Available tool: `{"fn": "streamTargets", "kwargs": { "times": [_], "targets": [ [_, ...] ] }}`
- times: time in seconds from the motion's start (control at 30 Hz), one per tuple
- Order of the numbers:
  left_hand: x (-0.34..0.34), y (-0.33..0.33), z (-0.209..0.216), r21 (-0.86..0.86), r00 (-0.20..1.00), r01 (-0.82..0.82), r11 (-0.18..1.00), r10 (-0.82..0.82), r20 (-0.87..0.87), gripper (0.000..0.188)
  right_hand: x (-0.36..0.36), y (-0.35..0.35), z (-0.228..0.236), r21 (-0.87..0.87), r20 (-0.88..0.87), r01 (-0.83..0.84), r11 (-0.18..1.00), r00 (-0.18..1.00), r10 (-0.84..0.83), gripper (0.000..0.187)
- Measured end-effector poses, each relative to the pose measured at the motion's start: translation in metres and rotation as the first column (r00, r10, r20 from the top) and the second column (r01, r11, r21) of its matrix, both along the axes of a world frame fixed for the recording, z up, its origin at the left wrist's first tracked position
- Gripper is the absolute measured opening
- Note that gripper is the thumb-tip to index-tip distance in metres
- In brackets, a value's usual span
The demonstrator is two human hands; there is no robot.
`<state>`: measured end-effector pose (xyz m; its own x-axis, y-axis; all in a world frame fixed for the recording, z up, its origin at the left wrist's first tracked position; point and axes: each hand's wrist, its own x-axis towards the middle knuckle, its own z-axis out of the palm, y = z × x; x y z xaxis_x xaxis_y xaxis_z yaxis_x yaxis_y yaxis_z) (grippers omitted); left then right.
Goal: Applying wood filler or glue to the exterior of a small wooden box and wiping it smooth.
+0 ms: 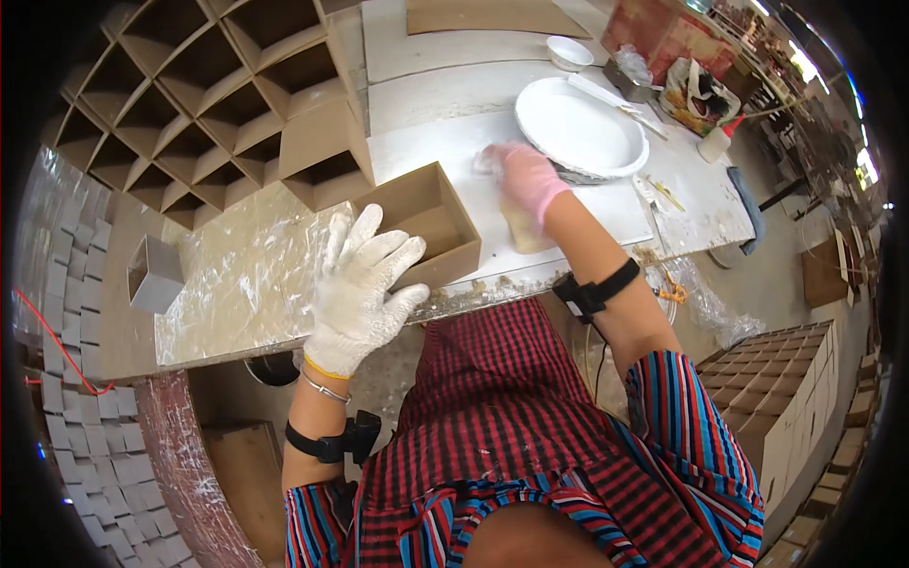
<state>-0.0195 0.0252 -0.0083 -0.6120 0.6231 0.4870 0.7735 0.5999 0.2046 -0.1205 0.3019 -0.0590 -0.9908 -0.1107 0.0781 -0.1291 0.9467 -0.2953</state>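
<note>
My left hand (365, 284), in a white knit glove, lies against the near left side of a brown open-topped cardboard box (450, 204). Its fingers are stretched out and spread over the box's edge. To the right of the box, my right hand (530, 180) in a pink glove is smeared by motion above a white board (625, 222). A pale yellowish thing (523, 227) shows just below it; its kind is unclear, and so is whether the hand holds it. Beyond that hand sits a round tray (592, 123) of white paste, with a flat white stick (611, 102) across its rim.
Brown cardboard boxes (213, 85) are stacked in a grid at the far left. A small grey box (156, 275) stands on the paste-smeared table (251, 275). A white bowl (569, 53) and a red-tipped bottle (718, 140) stand behind. More boxes (795, 407) are piled at lower right.
</note>
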Motion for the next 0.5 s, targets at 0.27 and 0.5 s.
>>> {"fn": "streamTargets", "kwargs": {
  "times": [0.27,0.5],
  "targets": [
    [0.000,0.007,-0.018,0.100,0.996,-0.083,0.992,0.085,-0.015,0.033,0.024,-0.035,0.053,-0.311,-0.166,-0.232,0.922,0.968,0.188,0.038],
    [-0.003,0.009,-0.025,0.101,0.993,-0.116,0.988,0.118,-0.009,0.030,0.090,-0.028,0.039,-0.341,-0.225,-0.308,0.888,0.944,0.241,0.026]
  ]
}}
